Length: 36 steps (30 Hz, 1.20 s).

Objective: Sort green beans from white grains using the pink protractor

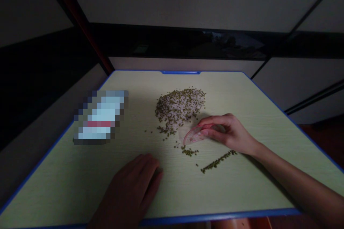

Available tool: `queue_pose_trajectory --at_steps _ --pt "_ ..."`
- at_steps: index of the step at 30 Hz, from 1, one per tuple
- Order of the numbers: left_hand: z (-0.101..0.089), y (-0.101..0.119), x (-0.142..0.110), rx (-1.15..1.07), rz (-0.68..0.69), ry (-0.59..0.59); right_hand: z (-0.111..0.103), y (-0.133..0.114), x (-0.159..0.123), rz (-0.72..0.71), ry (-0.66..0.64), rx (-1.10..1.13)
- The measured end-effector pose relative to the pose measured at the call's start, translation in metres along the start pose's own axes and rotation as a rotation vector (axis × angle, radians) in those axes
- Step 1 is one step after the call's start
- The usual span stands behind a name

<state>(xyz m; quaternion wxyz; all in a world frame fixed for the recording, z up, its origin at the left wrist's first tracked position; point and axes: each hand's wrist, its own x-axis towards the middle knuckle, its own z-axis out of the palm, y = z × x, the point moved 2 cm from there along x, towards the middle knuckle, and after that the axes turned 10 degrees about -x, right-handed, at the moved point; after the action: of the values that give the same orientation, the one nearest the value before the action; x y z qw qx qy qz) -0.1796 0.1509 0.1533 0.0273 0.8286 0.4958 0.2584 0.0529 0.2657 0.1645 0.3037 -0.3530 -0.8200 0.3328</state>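
My right hand (pixel 227 132) pinches a thin clear plastic piece with a curved red edge, which looks like a protractor (pixel 193 136), tilted against the table at the near side of a pile. That pile (pixel 180 107) mixes small green beans, like mung beans, with pale grains, like rice. Just in front of the plastic piece lies a small cluster of green beans (pixel 189 152). A narrow slanting row of green beans (pixel 219 161) sits below my right wrist. My left hand (pixel 134 186) rests on the table, fingers together and curled, with nothing visible in them.
The pale wood-grain table (pixel 80 182) has a blue rim. At its left side lies a pixelated device with a bright screen (pixel 103 114), perhaps a phone. Light panels with a dark band (pixel 172 41) stand behind the table. Something orange (pixel 242 223) shows below the front edge.
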Motion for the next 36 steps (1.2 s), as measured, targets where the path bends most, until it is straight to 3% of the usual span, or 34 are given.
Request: queue_pose_trajectory --at_steps 17,28,36 --pt "-0.001 0.003 0.002 0.05 0.052 0.042 0.005 -0.003 -0.001 0.051 -0.02 -0.022" --pt "-0.002 0.003 0.003 0.048 0.038 -0.012 0.01 -0.005 -0.001 -0.009 -0.02 0.01" --pt "-0.002 0.003 0.002 -0.008 0.0 0.01 0.014 -0.005 0.003 -0.014 -0.081 0.137"
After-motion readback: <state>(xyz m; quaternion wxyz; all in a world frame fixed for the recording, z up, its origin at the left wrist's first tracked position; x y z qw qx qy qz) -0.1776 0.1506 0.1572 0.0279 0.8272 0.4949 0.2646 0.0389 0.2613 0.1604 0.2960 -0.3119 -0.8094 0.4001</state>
